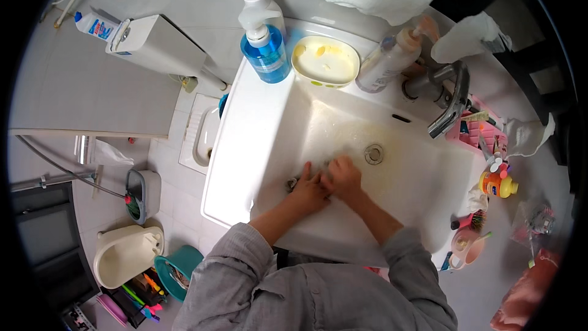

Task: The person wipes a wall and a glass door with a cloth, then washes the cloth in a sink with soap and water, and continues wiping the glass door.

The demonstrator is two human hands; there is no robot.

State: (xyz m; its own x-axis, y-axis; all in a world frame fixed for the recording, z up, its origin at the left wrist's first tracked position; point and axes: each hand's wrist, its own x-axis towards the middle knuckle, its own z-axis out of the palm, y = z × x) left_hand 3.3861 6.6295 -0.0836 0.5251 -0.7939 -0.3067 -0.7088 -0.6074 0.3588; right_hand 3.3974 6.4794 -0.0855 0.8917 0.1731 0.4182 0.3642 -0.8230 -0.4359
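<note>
Both hands are low inside a white ceramic washbasin (pixel 404 184), close together and touching. My left hand (pixel 310 193) has its thumb raised and its fingers pointing toward the other hand. My right hand (pixel 342 177) is curled against the left fingertips and slightly blurred; whether something small lies between the fingers cannot be told. A small dark, shiny object (pixel 291 185) is in the basin just left of my left hand, partly hidden by it. The round metal drain (pixel 374 154) is to the right of my right hand, and a chrome faucet (pixel 452 101) stands at the basin's back right.
Along the back rim stand a blue pump bottle (pixel 268 57), a cream soap dish (pixel 326 66) and a clear pump bottle (pixel 386 62). A pink basket (pixel 477 131), a yellow-capped orange bottle (pixel 496 185), a hairbrush (pixel 471 220) and a pink mug (pixel 467 246) are at the right.
</note>
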